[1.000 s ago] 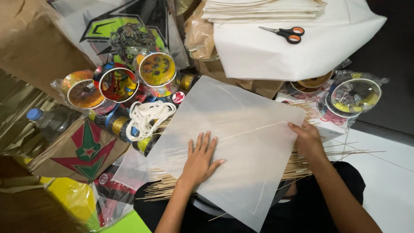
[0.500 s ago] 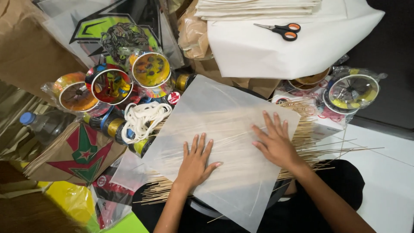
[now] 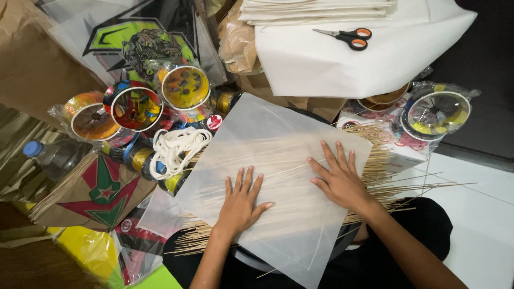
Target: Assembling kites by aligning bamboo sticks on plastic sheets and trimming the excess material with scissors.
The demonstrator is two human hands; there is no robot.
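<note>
- Translucent white paper sheet [image 3: 278,160], square, turned like a diamond, lies at centre over a bundle of thin bamboo sticks [image 3: 391,176]; the sticks show faintly through it and stick out past its edge at 3 o'clock and 7 o'clock.
- Left hand [image 3: 241,203] flat on the sheet, palm down, fingers spread, gripping nothing; it sits at 6 o'clock of the sheet's middle.
- Right hand [image 3: 337,179] also flat on the sheet, fingers spread and pointing toward 11 o'clock, holding nothing; just at 3 o'clock of the left hand, the two apart.
- Coil of white string [image 3: 176,147] touches the sheet's edge at 9 o'clock.
- Colourful round spools [image 3: 134,104] in plastic wrap cluster at 10 o'clock; another wrapped spool [image 3: 436,112] at 2 o'clock.
- Scissors [image 3: 345,36] with orange and black handles, blades together, rest on a large white sheet [image 3: 342,69] at 12 o'clock, well apart from both hands.
- Plastic bottle [image 3: 51,158] with blue cap lies at 9 o'clock, far edge.
- Brown paper kite [image 3: 91,195] with red and green star sits at 8 o'clock.
</note>
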